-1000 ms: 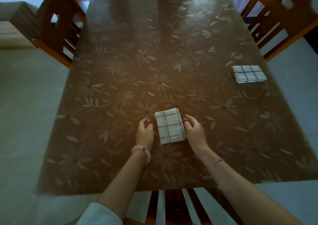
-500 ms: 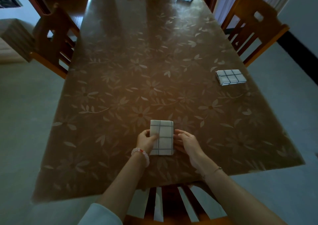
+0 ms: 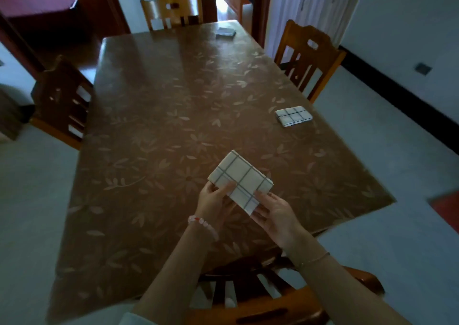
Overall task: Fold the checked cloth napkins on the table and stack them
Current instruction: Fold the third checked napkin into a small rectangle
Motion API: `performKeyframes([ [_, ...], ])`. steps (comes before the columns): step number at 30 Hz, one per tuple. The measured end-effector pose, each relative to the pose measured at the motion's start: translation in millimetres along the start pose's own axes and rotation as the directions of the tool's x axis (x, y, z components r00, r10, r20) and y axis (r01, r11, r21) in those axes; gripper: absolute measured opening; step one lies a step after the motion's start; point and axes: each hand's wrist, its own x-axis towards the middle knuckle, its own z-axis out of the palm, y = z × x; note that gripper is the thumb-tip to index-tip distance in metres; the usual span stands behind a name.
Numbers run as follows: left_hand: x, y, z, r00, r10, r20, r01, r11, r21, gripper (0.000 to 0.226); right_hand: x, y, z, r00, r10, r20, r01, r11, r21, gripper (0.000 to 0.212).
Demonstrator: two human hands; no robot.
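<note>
The folded napkin [image 3: 239, 179] is held up off the worktop [image 3: 161, 101], close to the near edge. The left grip [image 3: 214, 201] pinches its near-left edge, thumb on top and the other fingers under. The right grip [image 3: 275, 211] pinches the near-right edge the same way. Both grips are closed on the cloth, not loose. I think two grips are used because a folded cloth is soft, and its layers would flop open if it hung from one side. The napkin sits at a slant, with its far corner pointing away from the grips.

Another folded napkin [image 3: 293, 115] lies flat ahead of the right grip and off to the right, well apart from it. It looks like the start of the stack, so the one in hand most likely goes on top of it. For that, the grips would need to carry it forward and right, turn it to match, and lay it down edge on edge.

Far past both grips, near the worktop's far end, sits a small dark thing [image 3: 225, 31] — maybe one more napkin, but it is too dim to tell. A chair [image 3: 305, 58] stands just past the second napkin.
</note>
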Motion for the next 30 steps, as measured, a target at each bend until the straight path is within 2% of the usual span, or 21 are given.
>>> performKeyframes([
  [5, -2, -2, 15, 0.995, 0.086, 0.048, -0.095, 0.966, 0.240, 0.024, -24, -24, -27, 0.979, -0.172, -0.108, 0.152, 0.973, -0.171, 0.019],
  [8, -2, -9, 29, 0.984, 0.120, 0.129, -0.163, 0.895, 0.415, 0.019, -35, -35, -43, 0.949, -0.265, -0.171, 0.228, 0.951, -0.206, 0.015],
  [10, -5, -17, 42, 0.982, 0.135, 0.136, -0.182, 0.872, 0.455, 0.016, -43, -41, -57, 0.933, -0.304, -0.192, 0.266, 0.943, -0.200, 0.013],
  [17, -20, -57, 100, 0.992, 0.052, 0.113, -0.100, 0.873, 0.477, 0.021, -66, -69, -118, 0.893, -0.365, -0.263, 0.333, 0.929, -0.159, 0.019],
  [21, -29, -90, 148, 0.990, 0.013, 0.137, -0.076, 0.880, 0.469, 0.013, -79, -95, -170, 0.886, -0.366, -0.285, 0.356, 0.930, -0.089, 0.022],
  [25, -40, -133, 209, 0.993, 0.049, 0.104, -0.085, 0.921, 0.381, 0.010, -92, -124, -234, 0.928, -0.331, -0.171, 0.350, 0.932, 0.095, 0.029],
  [27, -47, -156, 241, 0.994, 0.062, 0.094, -0.090, 0.941, 0.326, 0.009, -97, -138, -265, 0.937, -0.333, -0.104, 0.344, 0.933, 0.106, 0.027],
  [30, -54, -188, 285, 0.995, 0.057, 0.078, -0.075, 0.963, 0.257, 0.010, -103, -163, -305, 0.938, -0.337, -0.085, 0.344, 0.935, 0.084, 0.022],
])
